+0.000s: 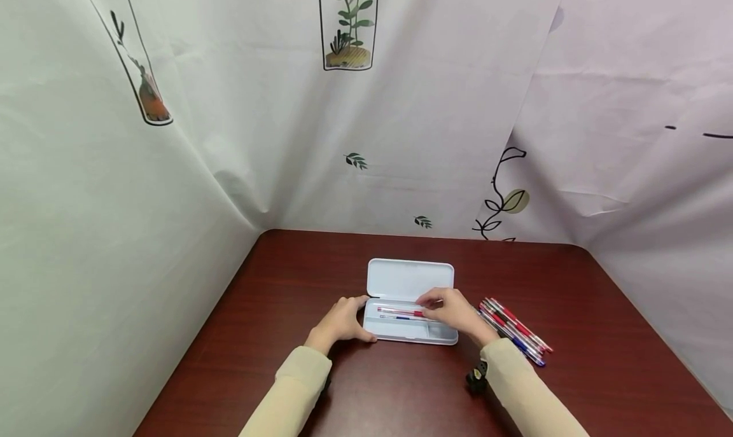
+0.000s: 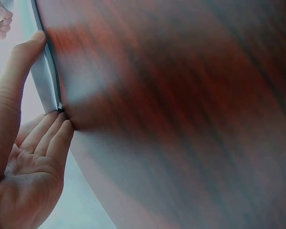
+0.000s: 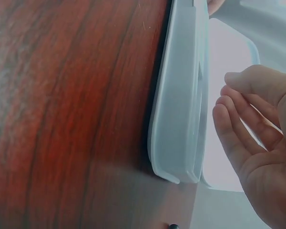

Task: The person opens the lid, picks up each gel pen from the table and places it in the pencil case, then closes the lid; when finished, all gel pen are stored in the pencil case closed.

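A light-blue pencil case (image 1: 401, 329) lies on the table with its lid (image 1: 410, 280) tipped back. Inside, a red pen (image 1: 401, 312) and a blue pen (image 1: 397, 318) lie lengthwise. My left hand (image 1: 342, 320) holds the case's left end, thumb at the front edge and fingers at the rear corner; the left wrist view shows this hand (image 2: 33, 143) against the case wall. Over the right part of the case is my right hand (image 1: 449, 308). In the right wrist view that hand (image 3: 262, 124) has loosely bent fingers with nothing between them.
To the right of the case, several red, blue and dark pens (image 1: 512, 332) lie in a bunch on the dark red wooden table (image 1: 401, 386). A patterned white cloth (image 1: 424, 138) hangs behind and at both sides of the table.
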The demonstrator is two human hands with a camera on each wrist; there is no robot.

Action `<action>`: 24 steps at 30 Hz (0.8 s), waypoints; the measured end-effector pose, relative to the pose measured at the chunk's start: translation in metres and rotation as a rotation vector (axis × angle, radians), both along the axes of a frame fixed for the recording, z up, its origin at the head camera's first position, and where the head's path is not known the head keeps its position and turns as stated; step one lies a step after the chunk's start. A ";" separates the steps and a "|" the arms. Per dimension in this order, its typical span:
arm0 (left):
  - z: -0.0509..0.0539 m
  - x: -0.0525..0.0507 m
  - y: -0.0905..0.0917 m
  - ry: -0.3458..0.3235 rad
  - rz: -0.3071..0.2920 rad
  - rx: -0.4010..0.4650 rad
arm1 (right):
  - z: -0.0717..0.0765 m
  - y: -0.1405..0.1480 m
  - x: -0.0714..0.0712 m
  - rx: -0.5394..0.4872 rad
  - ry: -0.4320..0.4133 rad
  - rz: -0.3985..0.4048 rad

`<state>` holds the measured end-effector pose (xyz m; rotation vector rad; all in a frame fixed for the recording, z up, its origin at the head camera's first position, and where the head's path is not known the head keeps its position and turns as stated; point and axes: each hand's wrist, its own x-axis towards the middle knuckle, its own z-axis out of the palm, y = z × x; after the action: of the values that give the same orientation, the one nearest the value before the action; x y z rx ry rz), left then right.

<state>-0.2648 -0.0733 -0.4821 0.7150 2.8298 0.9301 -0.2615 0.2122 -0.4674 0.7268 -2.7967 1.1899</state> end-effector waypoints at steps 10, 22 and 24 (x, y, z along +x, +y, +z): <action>0.001 0.001 0.000 -0.002 0.001 -0.005 | 0.003 0.011 0.004 0.003 -0.034 -0.053; 0.000 0.000 0.000 -0.006 -0.002 0.000 | 0.009 0.027 0.004 -0.034 -0.051 -0.139; 0.000 -0.001 0.000 -0.007 -0.002 -0.001 | 0.009 0.032 0.004 -0.034 -0.050 -0.144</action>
<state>-0.2654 -0.0733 -0.4821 0.7137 2.8229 0.9281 -0.2572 0.2438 -0.4581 0.4897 -2.8048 1.2434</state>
